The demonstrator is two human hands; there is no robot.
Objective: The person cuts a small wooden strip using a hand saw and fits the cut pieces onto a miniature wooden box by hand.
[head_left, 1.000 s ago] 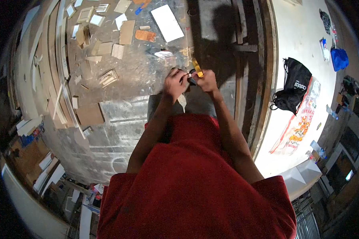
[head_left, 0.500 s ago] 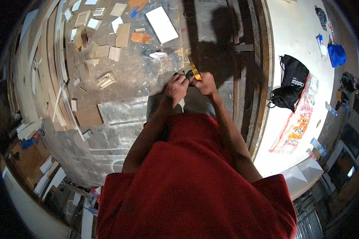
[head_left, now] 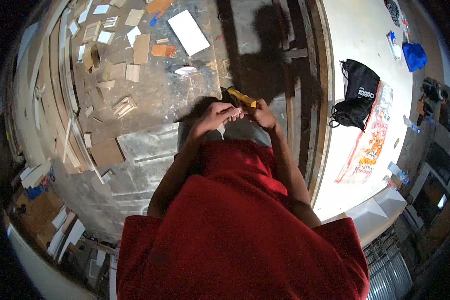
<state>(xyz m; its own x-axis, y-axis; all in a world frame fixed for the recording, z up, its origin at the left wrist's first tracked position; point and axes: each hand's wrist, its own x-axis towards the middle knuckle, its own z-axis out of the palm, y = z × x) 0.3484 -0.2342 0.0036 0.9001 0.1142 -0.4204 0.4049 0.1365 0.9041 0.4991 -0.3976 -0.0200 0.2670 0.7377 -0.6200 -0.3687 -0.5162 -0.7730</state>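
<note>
My right hand [head_left: 263,116] is closed around a yellow tool [head_left: 244,98] that looks like a utility knife, which points up and to the left, away from me. Close beside it, my left hand [head_left: 216,117] is closed, its fingertips pinched together near my right fingers. Whatever the left fingers hold is too small and blurred to name. Both hands are in front of my lap, just below the edge of the shadow on the worktable [head_left: 160,105].
Wood offcuts [head_left: 132,73] and a white board [head_left: 189,32] lie on the table's far left. Long strips [head_left: 67,100] run along the left side. On the white surface at right are a black drawstring bag [head_left: 360,90] and a printed plastic sack [head_left: 367,145].
The yellow tool has turned from steeply upright to a flatter slant to the left. My left hand has rotated, fingertips now pinched toward the right hand. The view has shifted slightly.
</note>
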